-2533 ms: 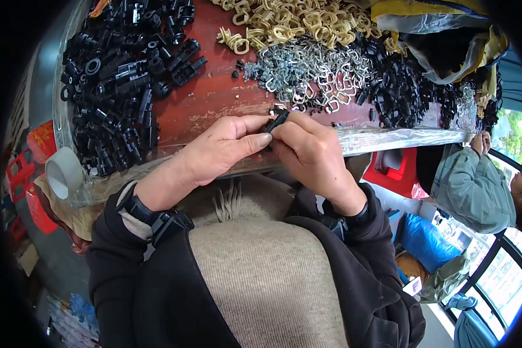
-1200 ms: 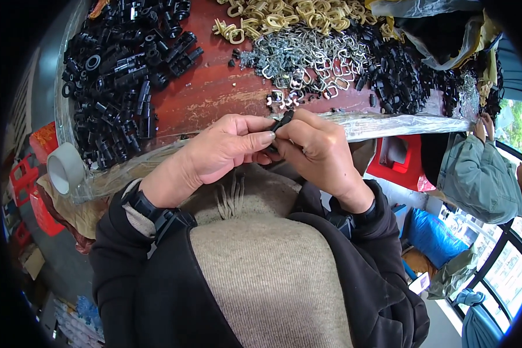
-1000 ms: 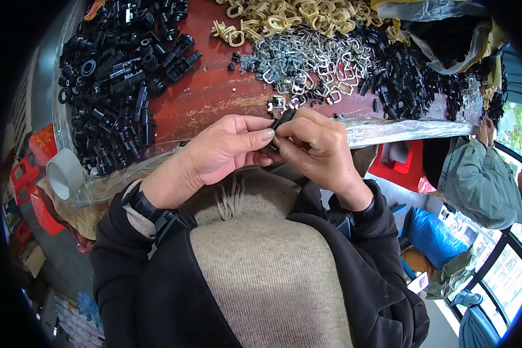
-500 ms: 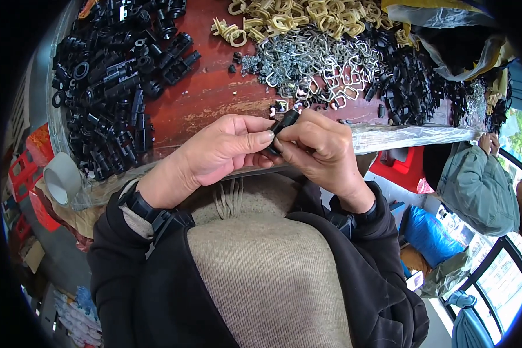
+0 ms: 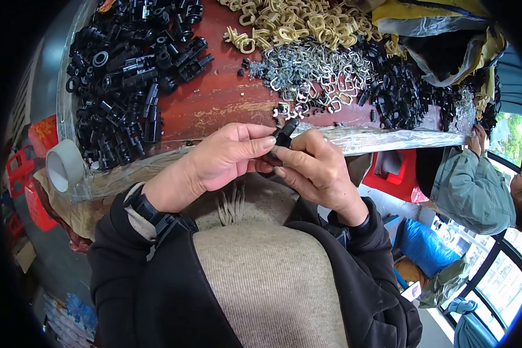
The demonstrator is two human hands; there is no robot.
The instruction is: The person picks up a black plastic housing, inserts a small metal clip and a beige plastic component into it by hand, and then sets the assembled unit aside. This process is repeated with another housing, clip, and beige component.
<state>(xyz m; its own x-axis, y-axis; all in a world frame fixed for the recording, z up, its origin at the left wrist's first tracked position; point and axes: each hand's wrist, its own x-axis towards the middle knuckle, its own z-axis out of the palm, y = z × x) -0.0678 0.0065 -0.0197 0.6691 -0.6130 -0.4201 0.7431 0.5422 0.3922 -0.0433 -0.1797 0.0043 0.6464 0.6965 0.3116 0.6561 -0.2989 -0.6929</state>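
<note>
In front of my chest, by the table's near edge, both hands meet at a small black cylindrical plastic part [image 5: 286, 131]. My left hand [image 5: 229, 155] is closed on it, thumb laid along its side. From the other side my right hand [image 5: 319, 171] is closed too, index finger and thumb at the part's lower end. The part tilts, its narrower tip pointing up and away from me. Its lower end is hidden among my fingers. Beyond my hands, a few small white-and-metal pieces [image 5: 285, 110] lie on the red tabletop [image 5: 214, 95].
Black plastic parts [image 5: 122, 75] are heaped at left, beside a tape roll [image 5: 65, 165]. Farther back lie beige loops [image 5: 307, 23], springs [image 5: 284, 66], metal wire loops [image 5: 336, 72] and small black pieces [image 5: 397, 95]. Another person [image 5: 475, 185] sits at right near a red stool [image 5: 391, 171].
My right fingers have slid down from the part's upper end, so its narrow tip now shows. The view has shifted slightly, and my left hand keeps its hold.
</note>
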